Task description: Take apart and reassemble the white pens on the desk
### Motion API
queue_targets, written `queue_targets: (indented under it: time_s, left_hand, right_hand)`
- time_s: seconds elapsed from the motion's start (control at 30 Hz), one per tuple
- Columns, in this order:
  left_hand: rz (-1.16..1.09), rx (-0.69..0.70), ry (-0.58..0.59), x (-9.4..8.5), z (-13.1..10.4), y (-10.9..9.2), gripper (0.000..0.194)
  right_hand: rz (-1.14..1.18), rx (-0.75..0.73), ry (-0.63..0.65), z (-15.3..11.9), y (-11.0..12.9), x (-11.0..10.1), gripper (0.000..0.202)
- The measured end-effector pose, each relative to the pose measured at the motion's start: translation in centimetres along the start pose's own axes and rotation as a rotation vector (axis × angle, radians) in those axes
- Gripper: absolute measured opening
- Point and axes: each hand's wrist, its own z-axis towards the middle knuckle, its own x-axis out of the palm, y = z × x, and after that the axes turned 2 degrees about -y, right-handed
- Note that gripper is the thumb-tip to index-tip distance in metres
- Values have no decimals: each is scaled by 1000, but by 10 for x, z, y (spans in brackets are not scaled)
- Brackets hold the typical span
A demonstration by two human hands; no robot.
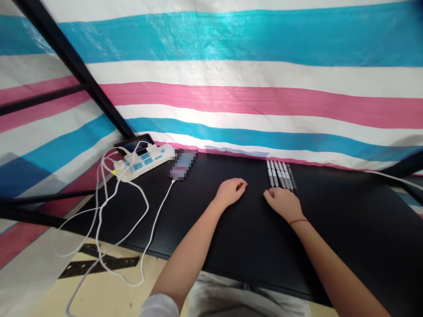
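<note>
In the head view, the left hand (pixel 230 192) is resting on the middle of the black table (pixel 251 237), its fingers curling loosely closed towards the thumb and showing nothing in their hold. The right hand (pixel 284 203), wearing a thin red cord (pixel 298 221) at the wrist, is lying just beside the near ends of the pens (pixel 279 175); its fingers are folding under the palm, so I cannot tell how tightly they are closing or whether they are touching a pen. The pens are lying side by side in a row at the far right of the hands, pointing away, the rightmost one looking darker. On the far left, a white power strip (pixel 145 160) is carrying tangled cables, and a pixelated device (pixel 183 165) is lying beside it. A striped sheet (pixel 231 39) is hanging behind the table
</note>
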Motion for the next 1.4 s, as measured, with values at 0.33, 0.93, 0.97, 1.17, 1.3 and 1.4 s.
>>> queue_targets:
  time_s: [0.33,0.93,0.97,1.17,1.3,1.4]
  left_hand:
    - [15,19,15,-2,3,-1,24]
    - [24,31,39,-2,5,1,24]
    - [24,31,39,-2,5,1,24]
    - [22,36,20,-2,5,0,23]
    - [8,32,-10,-2,4,-3,23]
    - [-51,30,-51,-2,1,-11,25]
  right_hand:
    - [89,-3,-219,-4,-9,4,41]
    - [-4,358,-99,78,11,-12,60]
    - [13,349,-98,76,13,-14,59]
    - [316,315,-6,67,16,-16,67]
    - [477,312,14,56,11,-18,44]
    - [683,275,62,41,11,-18,18]
